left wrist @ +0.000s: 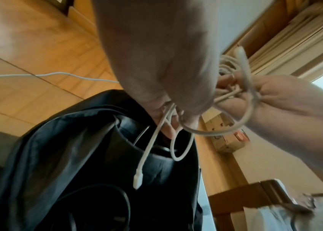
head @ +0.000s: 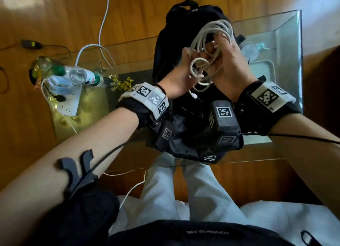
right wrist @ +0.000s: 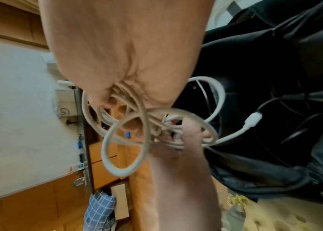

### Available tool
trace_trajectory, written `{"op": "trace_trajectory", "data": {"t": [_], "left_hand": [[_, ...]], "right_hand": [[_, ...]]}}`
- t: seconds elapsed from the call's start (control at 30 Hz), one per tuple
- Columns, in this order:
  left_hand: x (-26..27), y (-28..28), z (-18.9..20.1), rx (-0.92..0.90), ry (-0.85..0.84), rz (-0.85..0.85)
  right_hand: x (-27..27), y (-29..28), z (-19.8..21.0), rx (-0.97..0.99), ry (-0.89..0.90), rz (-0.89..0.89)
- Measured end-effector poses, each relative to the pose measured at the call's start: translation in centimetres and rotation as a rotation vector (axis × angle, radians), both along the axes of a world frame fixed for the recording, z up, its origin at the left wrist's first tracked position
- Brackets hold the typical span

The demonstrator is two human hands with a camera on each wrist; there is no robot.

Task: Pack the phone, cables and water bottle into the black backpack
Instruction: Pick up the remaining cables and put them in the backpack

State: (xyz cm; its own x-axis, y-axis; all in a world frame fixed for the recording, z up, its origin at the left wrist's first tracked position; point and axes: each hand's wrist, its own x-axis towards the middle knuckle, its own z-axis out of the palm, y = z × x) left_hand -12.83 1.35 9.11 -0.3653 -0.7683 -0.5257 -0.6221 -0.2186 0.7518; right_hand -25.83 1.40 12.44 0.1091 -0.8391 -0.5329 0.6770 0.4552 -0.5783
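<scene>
Both hands grip a coiled white cable (head: 207, 48) above the open black backpack (head: 184, 43).
Left hand (head: 179, 80) and right hand (head: 228, 67) curl around its loops; a water bottle (head: 77, 76) lies on the glass bench (head: 276, 43).

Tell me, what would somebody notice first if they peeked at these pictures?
First, the bunch of white cable looped in the middle, gripped by the left hand and the right hand. Right under it lies the black backpack, open on the glass table. Off to the left, a water bottle lies on its side.
</scene>
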Motion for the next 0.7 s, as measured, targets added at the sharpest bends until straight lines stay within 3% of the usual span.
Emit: {"op": "trace_trajectory", "data": {"t": [0.03, 0.13, 0.2, 0.27, 0.4, 0.47, 0.6, 0.7], "left_hand": [[-0.3, -1.2, 0.0, -0.047, -0.029, 0.04], [-1.3, -4.8, 0.3, -0.21, 0.136, 0.21], [-1.9, -6.7, 0.3, -0.264, 0.232, 0.293], [-2.0, -7.9, -0.6, -0.171, 0.379, 0.409], [-1.8, -7.5, -4.5, -0.116, 0.239, 0.445], [-0.9, -6.0, -6.4, -0.01, 0.183, 0.303], [2.4, -3.3, -9.7, 0.05, -0.169, -0.402], [3.2, -3.3, -8.3, -0.021, -0.302, -0.536]], "right_hand": [[-0.3, -0.5, 0.1, -0.041, 0.012, 0.005], [-0.7, -2.5, 0.2, -0.191, 0.195, 0.067], [-0.8, -3.8, 0.0, -0.315, 0.432, 0.137], [-1.1, -4.7, -0.8, -0.391, 0.72, 0.22], [-2.1, -4.8, -4.6, -0.449, 1.221, 0.454], [-2.6, -4.3, -7.0, -0.469, 1.359, 0.577], [-4.2, -2.2, -11.0, -0.373, 1.571, 1.0], [-4.7, -0.9, -12.2, -0.324, 1.734, 1.216]]}}
